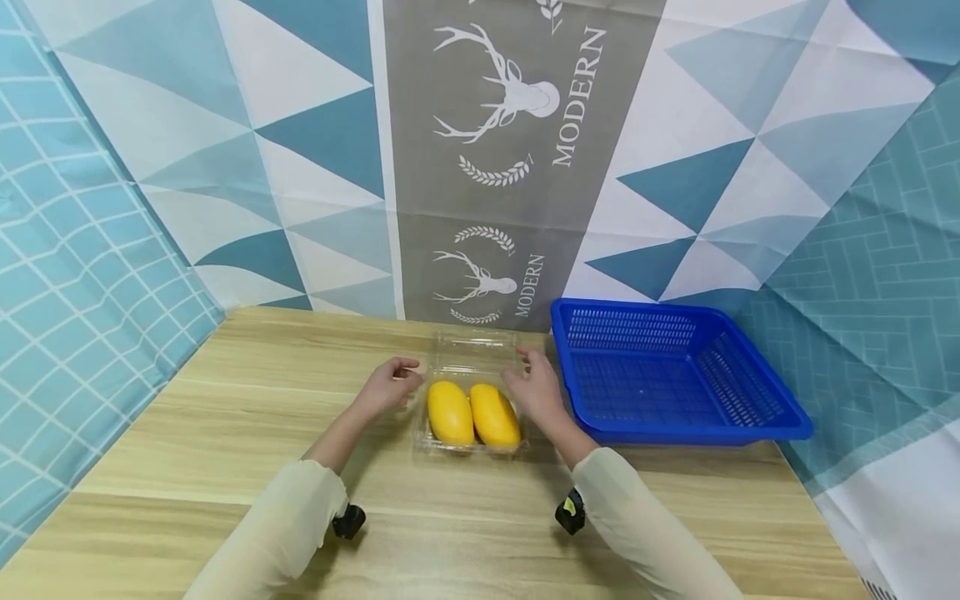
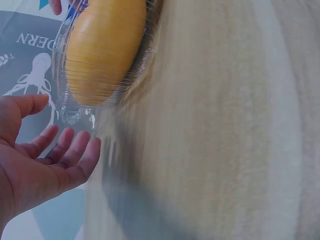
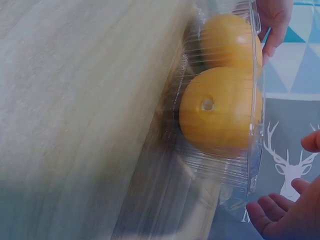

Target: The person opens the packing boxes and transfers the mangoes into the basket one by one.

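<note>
Two yellow mangoes (image 1: 450,414) lie side by side in a clear plastic clamshell box (image 1: 426,444) on the table. Its transparent lid (image 1: 474,348) is folded back toward the wall. My left hand (image 1: 390,386) is beside the box's left edge, fingers loosely bent and holding nothing. At the opposite edge, my right hand (image 1: 536,388) hovers near the hinge side with its thumb and fingers apart. Both wrist views show a gap between thumb and fingers of the left hand (image 2: 45,160) and right hand (image 3: 292,210). Ribbed box walls partly blur the mangoes there.
A blue plastic basket (image 1: 570,367) with perforated sides stands right of the box, close to my right forearm. Behind the wooden table (image 1: 247,400) hangs a patterned cloth (image 1: 330,167) with deer prints. Tiled-pattern cloth covers both sides.
</note>
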A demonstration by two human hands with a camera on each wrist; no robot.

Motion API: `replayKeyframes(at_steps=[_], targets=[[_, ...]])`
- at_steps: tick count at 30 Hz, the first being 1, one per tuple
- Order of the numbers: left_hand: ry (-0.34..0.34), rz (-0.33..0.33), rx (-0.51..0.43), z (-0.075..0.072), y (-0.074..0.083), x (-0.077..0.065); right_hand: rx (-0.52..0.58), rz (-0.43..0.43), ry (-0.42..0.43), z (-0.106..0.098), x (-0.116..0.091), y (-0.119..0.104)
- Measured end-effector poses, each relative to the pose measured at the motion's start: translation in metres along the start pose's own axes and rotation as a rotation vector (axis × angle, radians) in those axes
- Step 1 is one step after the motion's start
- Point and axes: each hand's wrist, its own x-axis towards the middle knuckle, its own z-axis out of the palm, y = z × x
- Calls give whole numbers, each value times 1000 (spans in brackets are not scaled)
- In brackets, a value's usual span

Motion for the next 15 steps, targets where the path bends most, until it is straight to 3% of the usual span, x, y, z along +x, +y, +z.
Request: replayKeyframes(at_steps=[15], targets=[[-40, -54, -96, 3, -3, -5, -122, -90, -47, -5, -13, 0]])
